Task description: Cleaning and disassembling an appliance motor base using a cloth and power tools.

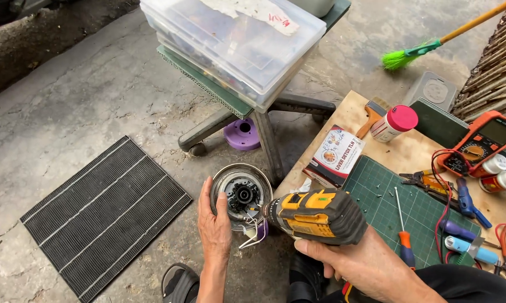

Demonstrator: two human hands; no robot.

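Left hand [215,224] grips motor [242,194] rim, held over floor just left of bench [410,151]; right hand [356,259] closed on drill [314,215], bit at motor face; housing looks open, wires [253,233] loose, fastening apparently unfinished.

A rough grey concrete floor [96,95] is carrying a dark ribbed rectangular filter panel [104,216], which is lying flat. A low pale plywood bench [415,151] is sitting at the right. A green gridded cutting mat [398,196] is covering its near edge, an orange-handled screwdriver [404,238] lying on it. A small printed cardboard box [335,156] is lying at the bench's left edge, and an orange multimeter [483,140] is resting near the far right corner.
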